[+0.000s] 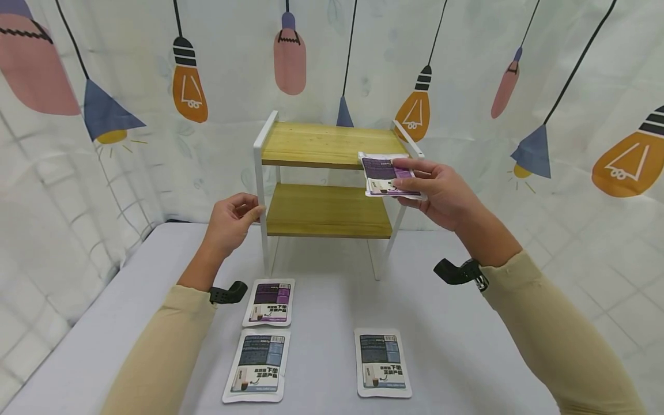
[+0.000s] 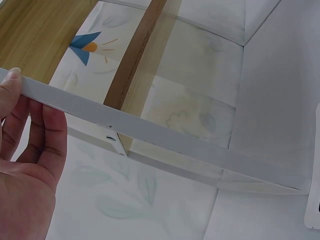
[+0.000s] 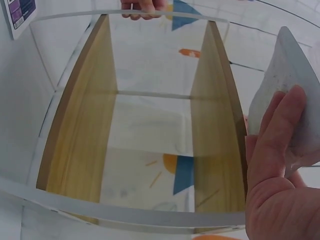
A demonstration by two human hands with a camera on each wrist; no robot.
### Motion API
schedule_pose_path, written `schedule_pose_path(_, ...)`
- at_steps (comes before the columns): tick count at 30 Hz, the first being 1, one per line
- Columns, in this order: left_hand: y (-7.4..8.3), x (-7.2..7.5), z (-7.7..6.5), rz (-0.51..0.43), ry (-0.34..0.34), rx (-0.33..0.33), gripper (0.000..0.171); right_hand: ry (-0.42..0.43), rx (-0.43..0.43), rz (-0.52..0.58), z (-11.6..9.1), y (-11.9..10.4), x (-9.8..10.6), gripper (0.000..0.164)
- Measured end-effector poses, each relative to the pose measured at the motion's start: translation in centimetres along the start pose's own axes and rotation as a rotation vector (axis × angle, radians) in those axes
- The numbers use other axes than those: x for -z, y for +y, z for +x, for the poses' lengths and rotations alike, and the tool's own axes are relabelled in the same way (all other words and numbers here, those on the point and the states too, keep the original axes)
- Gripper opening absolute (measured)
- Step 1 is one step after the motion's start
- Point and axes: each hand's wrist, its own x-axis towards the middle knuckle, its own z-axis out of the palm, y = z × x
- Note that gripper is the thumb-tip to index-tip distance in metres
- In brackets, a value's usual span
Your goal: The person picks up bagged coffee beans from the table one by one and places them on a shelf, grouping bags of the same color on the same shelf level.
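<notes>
Right of centre, right fingers [image 1: 422, 165] pinch a presumably light, pliable pouch [image 1: 380, 170], best held by its edge; left fingers [image 1: 253, 215] grip the rack [image 1: 328, 211].

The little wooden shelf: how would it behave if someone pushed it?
The shelf probably stays stiff, with straight boards joining its sides. Its thin frame and open sides suggest modest weight. On slim legs, it might tip if pushed high.

I see the left hand [image 1: 230, 226] pinching the white-framed shelf [image 1: 327, 210], the right hand [image 1: 441, 193] gripping a purple packet [image 1: 380, 172], three more packets [image 1: 268, 302] [image 1: 257, 365] [image 1: 383, 363] lying below their fingers.
</notes>
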Motion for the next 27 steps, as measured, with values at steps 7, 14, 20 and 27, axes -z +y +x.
schedule_pose_path(7, -0.1, -0.1, 0.0, -0.004, 0.000, -0.001, 0.032, -0.012, 0.008, 0.038, 0.6, -0.3, 0.2, 0.045)
schedule_pose_path(14, 0.0, 0.0, 0.0, -0.003, -0.004, -0.002, 0.033, -0.036, 0.007, 0.054, 0.8, -0.5, 0.3, 0.042)
schedule_pose_path(20, 0.0, 0.0, 0.0, 0.001, -0.005, 0.013, 0.034, -0.059, 0.000, 0.078, 0.9, -0.7, 0.4, 0.040)
schedule_pose_path(27, 0.1, 0.1, 0.0, 0.009, -0.004, 0.016, 0.033, -0.133, -0.027, 0.123, 0.7, -1.2, 0.7, 0.044)
